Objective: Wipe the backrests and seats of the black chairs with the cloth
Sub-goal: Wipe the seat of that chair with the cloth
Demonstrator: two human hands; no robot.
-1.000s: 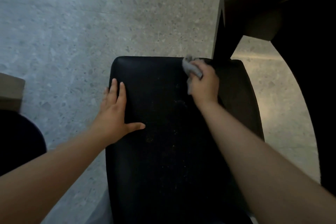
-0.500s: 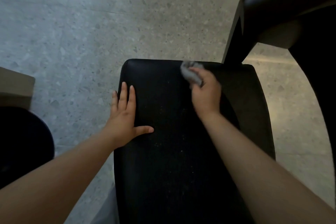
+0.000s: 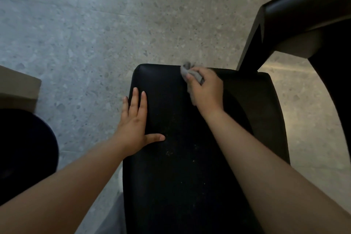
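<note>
Change: over the last second the right hand has slid the cloth along the far edge of the seat, towards the left hand, which has stayed planted.
Meaning for the task: judging by this, the far edge is being wiped in a sideways pass, and the seat nearer than both hands looks not yet done.
Right hand: its fingers are curled round the bunched grey cloth and press it on the seat's far rim.
Left hand: flat, with fingers straight and thumb spread, it rests on the seat's edge and holds nothing.
Cloth: under and just beyond the right hand's fingers, touching the seat.
Specks: pale crumbs lie between the forearms, nearer than both hands.
Backrest: a dark curved frame rises beyond the right hand. I cannot tell whether it belongs to this chair.
Containers: none shows in view.
Surroundings: speckled floor beyond the left hand, and a dark round shape out past it.
</note>
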